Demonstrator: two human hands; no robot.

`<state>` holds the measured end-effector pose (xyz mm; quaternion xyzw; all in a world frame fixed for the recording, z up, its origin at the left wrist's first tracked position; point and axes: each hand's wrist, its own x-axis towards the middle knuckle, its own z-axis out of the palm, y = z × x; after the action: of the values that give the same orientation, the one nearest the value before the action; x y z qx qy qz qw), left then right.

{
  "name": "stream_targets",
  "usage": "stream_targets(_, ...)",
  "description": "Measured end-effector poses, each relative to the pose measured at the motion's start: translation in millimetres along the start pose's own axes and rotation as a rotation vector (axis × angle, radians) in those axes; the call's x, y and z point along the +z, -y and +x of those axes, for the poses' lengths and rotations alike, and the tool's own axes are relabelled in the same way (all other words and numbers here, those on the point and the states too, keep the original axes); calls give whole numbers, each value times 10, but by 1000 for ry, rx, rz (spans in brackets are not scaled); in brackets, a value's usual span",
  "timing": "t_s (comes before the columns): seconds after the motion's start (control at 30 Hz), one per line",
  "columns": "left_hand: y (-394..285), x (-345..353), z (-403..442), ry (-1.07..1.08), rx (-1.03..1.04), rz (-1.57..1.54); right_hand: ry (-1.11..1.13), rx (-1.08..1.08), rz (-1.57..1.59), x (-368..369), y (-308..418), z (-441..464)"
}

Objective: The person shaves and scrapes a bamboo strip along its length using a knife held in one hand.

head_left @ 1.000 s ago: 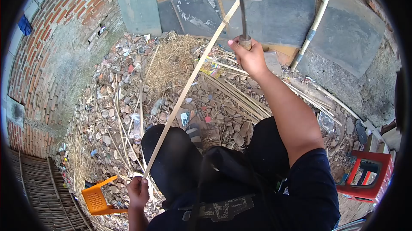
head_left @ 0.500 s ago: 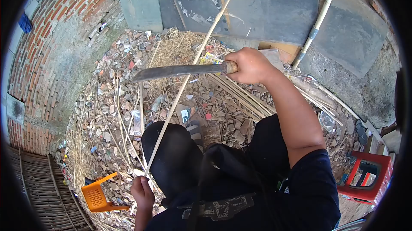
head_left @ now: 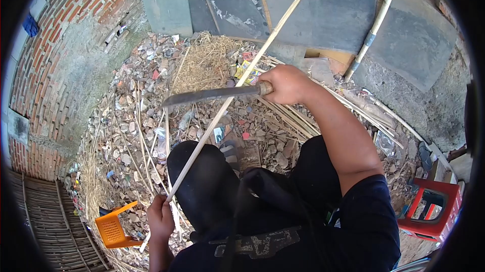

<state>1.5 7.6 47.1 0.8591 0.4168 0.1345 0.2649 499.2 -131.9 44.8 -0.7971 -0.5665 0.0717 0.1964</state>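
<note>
My right hand (head_left: 286,85) is closed round the short wooden handle of a machete (head_left: 209,95), whose dark blade points left. A long pale bamboo strip (head_left: 200,144) runs slantwise from my left hand (head_left: 160,217) up toward the far boards. My left fingers pinch its near end beside my left knee. Blade and strip cross a little left of the handle; whether they touch I cannot tell. Below the crossing, the strip passes over my dark trouser leg (head_left: 204,181).
Rubble (head_left: 273,151) covers the ground, with bamboo strips (head_left: 290,120) lying right of centre and dry straw (head_left: 202,65) behind. An orange plastic chair (head_left: 112,227) lies at left, a red plastic stool (head_left: 429,206) stands at right. A brick wall (head_left: 65,65) bounds the left side.
My right hand and the machete have come slightly lower and nearer. My left hand has moved up and left, and the strip's far end has shifted right and down.
</note>
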Motion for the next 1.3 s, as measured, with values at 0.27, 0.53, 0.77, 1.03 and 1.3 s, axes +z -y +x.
stream_targets(0.27, -159, 67, 67, -39, 67, 280, 59, -9, 82, -31, 87, -17)
stream_targets(0.53, 117, 209, 53, -35, 134, 144, 53, 192, 310, 93, -179, 107)
stream_targets(0.77, 133, 218, 77, -40, 193, 219, 110, -20, 78, -26, 148, 20)
stream_targets(1.03, -3, 155, 44, -53, 159, 235, 87, 160, 235, 124, -102, 108)
stream_targets(1.3, 66, 131, 103, -5, 150, 270, 82, 218, 237, 310, -374, 241)
